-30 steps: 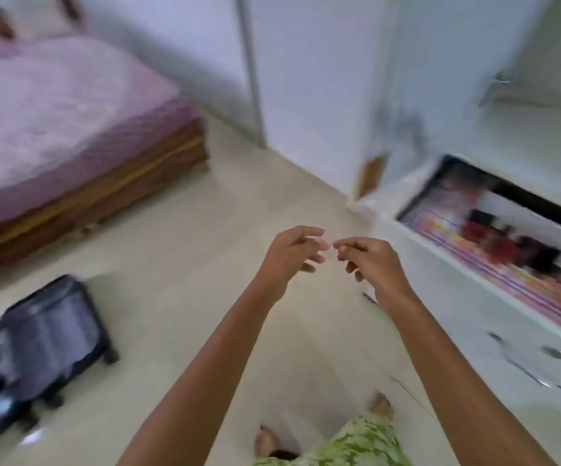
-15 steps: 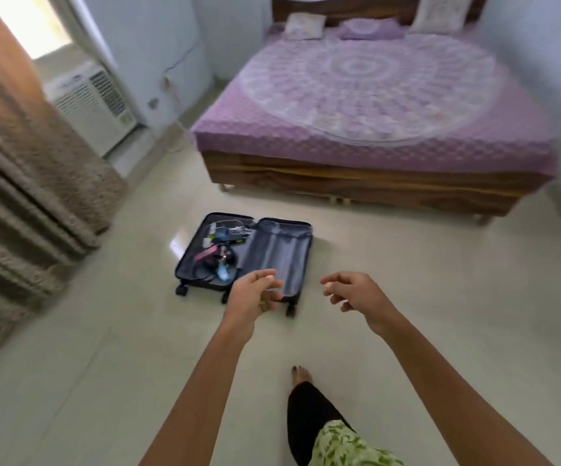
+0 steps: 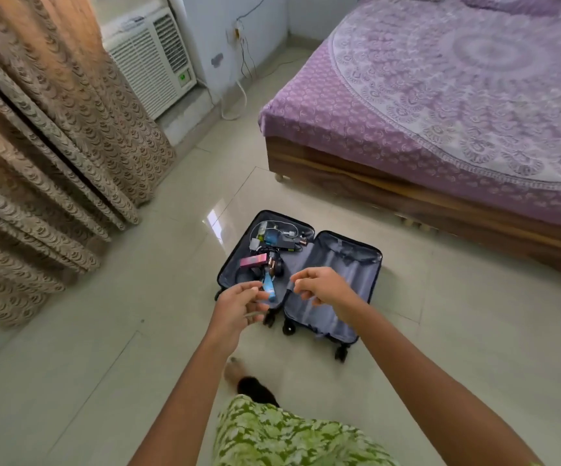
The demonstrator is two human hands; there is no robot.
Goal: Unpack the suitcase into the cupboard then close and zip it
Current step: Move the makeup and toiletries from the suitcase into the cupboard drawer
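My left hand (image 3: 238, 306) and right hand (image 3: 322, 285) hang loose, holding nothing, above the open suitcase (image 3: 301, 274). Its tangled cables (image 3: 272, 230) could snag and spill things.

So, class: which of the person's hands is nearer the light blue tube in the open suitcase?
Left. The left hand overlaps the light blue tube in view; the right hand hovers over the empty half.

Left grip (image 3: 238, 306), right grip (image 3: 324, 287) empty, loosely curled.
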